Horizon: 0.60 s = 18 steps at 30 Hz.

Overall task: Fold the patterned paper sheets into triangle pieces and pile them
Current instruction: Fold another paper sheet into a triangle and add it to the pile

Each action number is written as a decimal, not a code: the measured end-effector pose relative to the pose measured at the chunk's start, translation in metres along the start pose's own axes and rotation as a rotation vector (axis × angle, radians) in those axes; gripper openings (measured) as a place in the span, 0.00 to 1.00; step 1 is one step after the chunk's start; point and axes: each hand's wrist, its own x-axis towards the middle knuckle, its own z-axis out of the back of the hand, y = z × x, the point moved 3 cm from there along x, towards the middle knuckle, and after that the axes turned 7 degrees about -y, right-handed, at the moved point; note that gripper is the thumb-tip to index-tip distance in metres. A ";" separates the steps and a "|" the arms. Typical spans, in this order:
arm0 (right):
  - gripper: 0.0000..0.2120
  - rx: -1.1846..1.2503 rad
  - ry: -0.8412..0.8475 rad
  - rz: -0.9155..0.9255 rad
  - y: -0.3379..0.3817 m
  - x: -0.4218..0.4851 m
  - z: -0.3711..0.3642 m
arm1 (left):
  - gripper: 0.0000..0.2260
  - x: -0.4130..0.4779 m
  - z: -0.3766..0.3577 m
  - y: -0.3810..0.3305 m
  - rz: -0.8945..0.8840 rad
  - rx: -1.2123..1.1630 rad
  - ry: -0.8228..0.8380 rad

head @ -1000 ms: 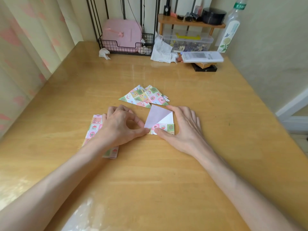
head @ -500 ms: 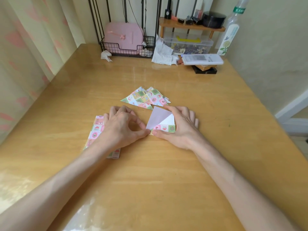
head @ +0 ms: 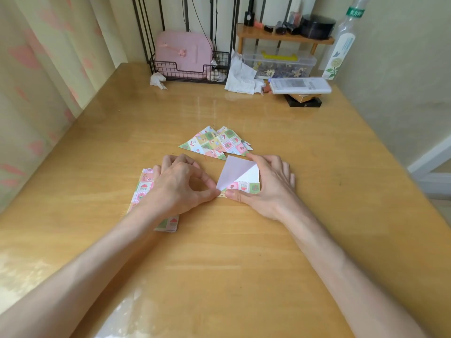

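Head view down onto a glossy, honey-coloured wooden counter (head: 219,264). Hard to see much of the flat stack of patterned sheets (head: 144,186) toward the left edge: mostly covered by the left hand (head: 180,184) and forearm, with only pink-and-green checked ends on show. Near the counter's middle, between both hands, a half-folded sheet (head: 238,173): plain pale back turned over as a slanting triangular flap, with a strip of little picture squares along the near side. Left fingers curled, thumb and forefinger tips pinched on the near-left corner of that sheet. Right hand (head: 268,186) just beside it, fingers spread and fairly straight, thumb pressing the near strip, forefinger tip at the far corner. Just beyond, toward the far edge, a loose overlapping pile of folded triangles (head: 214,143) in thin, crisp paper, with the lower ones largely hidden.
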 end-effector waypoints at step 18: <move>0.54 0.009 0.008 -0.012 -0.018 -0.004 0.013 | 0.08 0.001 -0.001 0.004 0.009 -0.017 0.036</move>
